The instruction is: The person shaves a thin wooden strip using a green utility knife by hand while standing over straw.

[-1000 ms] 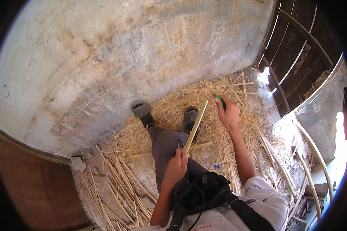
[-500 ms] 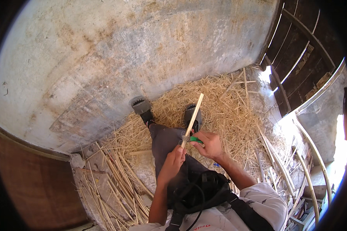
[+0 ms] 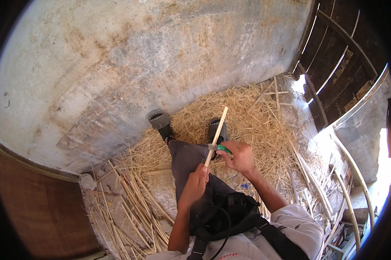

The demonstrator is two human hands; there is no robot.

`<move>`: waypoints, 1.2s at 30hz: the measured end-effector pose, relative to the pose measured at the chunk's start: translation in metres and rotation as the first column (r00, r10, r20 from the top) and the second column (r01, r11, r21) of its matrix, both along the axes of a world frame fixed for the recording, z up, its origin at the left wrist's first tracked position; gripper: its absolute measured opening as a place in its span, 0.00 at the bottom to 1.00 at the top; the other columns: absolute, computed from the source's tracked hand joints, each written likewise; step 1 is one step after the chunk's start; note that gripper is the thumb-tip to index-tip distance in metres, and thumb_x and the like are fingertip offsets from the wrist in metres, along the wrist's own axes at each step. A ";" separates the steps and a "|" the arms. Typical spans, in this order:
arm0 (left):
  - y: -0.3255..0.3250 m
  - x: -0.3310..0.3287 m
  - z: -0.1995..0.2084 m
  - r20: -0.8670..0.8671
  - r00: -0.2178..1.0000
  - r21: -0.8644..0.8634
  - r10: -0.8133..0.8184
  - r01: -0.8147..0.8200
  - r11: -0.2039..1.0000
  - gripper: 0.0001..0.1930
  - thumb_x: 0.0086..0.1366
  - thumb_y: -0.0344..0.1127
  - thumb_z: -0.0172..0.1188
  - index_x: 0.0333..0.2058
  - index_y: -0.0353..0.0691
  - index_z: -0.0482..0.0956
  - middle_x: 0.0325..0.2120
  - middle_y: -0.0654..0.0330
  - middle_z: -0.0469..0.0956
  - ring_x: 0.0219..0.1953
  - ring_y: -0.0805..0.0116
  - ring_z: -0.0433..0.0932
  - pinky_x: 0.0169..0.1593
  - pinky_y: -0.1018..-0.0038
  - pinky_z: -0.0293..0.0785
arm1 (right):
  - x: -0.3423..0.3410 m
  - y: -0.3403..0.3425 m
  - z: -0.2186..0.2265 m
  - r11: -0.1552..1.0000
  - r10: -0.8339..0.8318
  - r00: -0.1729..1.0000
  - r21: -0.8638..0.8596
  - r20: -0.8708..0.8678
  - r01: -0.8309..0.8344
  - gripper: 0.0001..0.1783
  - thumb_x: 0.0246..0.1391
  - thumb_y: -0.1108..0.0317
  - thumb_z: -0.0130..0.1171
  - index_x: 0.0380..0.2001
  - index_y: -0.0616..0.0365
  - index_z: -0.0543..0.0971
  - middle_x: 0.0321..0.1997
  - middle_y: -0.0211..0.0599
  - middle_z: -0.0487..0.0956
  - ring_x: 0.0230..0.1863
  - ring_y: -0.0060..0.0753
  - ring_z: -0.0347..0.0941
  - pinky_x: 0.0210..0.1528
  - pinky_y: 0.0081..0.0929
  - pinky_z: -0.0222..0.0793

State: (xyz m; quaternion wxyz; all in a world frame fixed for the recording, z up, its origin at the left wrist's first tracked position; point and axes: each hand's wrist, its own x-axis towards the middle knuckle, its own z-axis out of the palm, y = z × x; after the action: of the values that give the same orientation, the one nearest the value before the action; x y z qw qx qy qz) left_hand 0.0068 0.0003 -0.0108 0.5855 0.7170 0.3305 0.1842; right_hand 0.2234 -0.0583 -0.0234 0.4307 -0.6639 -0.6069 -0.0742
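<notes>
My left hand (image 3: 196, 183) is closed round the lower end of a pale, flat bamboo strip (image 3: 221, 122), which slants up and away over my leg. My right hand (image 3: 240, 158) grips a small peeler (image 3: 223, 148) by its green handle. The peeler's greyish head lies across the strip, a short way above my left fingers. A thin curl of shaving seems to hang near the strip, too small to make out well. Both hands work above my dark trousers, between my two sandalled feet and the black bag at my waist.
Pale shavings (image 3: 256, 117) cover the floor ahead under my feet. Long thin sticks (image 3: 137, 208) lie in a heap at the left, with more poles (image 3: 312, 182) at the right. A stained wall (image 3: 160, 56) rises in front, and a dark slatted wooden panel (image 3: 334, 52) stands far right.
My right hand has moved slightly up and right along the strip with the peeler. The strip's far end has dipped a little left; my left hand keeps its hold.
</notes>
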 end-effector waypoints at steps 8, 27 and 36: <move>-0.003 -0.001 -0.004 0.009 1.000 0.032 0.015 -0.015 0.999 0.22 0.84 0.47 0.39 0.39 0.36 0.73 0.19 0.62 0.68 0.22 0.72 0.67 0.30 0.68 0.65 | 0.047 0.025 0.009 0.978 -0.210 0.974 -0.041 -0.087 0.207 0.15 0.65 0.53 0.66 0.40 0.54 0.85 0.25 0.41 0.82 0.25 0.45 0.81 0.26 0.37 0.74; -0.005 -0.003 0.000 0.110 0.993 -0.254 0.040 -0.011 0.967 0.20 0.85 0.46 0.39 0.37 0.39 0.70 0.23 0.68 0.62 0.25 0.79 0.59 0.30 0.75 0.59 | -0.005 -0.010 -0.002 0.984 0.165 0.979 -0.042 -0.119 -0.171 0.13 0.57 0.60 0.72 0.38 0.56 0.84 0.32 0.39 0.84 0.30 0.46 0.82 0.34 0.39 0.77; 0.000 -0.007 -0.007 0.110 0.994 -0.176 -0.009 0.028 0.984 0.21 0.86 0.46 0.38 0.41 0.36 0.74 0.25 0.70 0.63 0.26 0.83 0.59 0.30 0.78 0.60 | -0.013 -0.009 -0.006 0.995 0.104 0.995 0.005 -0.006 -0.104 0.14 0.55 0.56 0.74 0.37 0.52 0.84 0.31 0.34 0.84 0.27 0.44 0.82 0.30 0.38 0.76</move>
State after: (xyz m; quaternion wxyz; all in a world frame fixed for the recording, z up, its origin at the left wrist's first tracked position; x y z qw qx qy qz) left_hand -0.0002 0.0004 -0.0179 0.6659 0.6539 0.3064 0.1875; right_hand 0.2100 -0.0677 -0.0291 0.4374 -0.6305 -0.6392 -0.0512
